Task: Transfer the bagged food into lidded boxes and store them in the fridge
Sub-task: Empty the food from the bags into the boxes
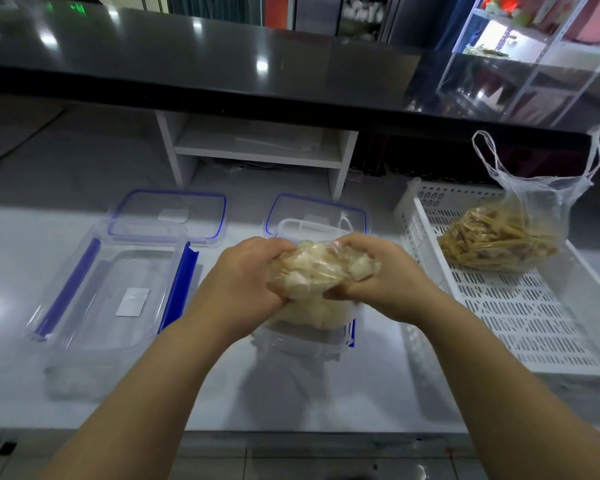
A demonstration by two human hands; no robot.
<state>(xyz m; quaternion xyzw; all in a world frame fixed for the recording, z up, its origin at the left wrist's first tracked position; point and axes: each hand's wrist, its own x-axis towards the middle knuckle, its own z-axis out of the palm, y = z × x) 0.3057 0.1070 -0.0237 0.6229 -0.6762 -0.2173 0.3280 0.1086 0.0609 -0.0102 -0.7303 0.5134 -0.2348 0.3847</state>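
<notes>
Both hands grip a clear bag of pale white food chunks (321, 268) over the middle clear box (305, 344). My left hand (246, 275) holds the bag's left side and my right hand (378, 275) holds its right side. White chunks lie in the box under the bag. That box's blue-rimmed lid (317, 211) lies behind it. A second, empty clear box with blue clips (111, 292) stands to the left, its lid (168, 214) behind it. A bag of yellow-brown food strips (499, 240) rests in the white basket.
The white slotted basket (541, 317) sits at the right on the white counter (222, 400). A small white shelf unit (260, 150) stands at the back under a dark glossy upper counter (222, 64). The counter's front edge runs near the bottom.
</notes>
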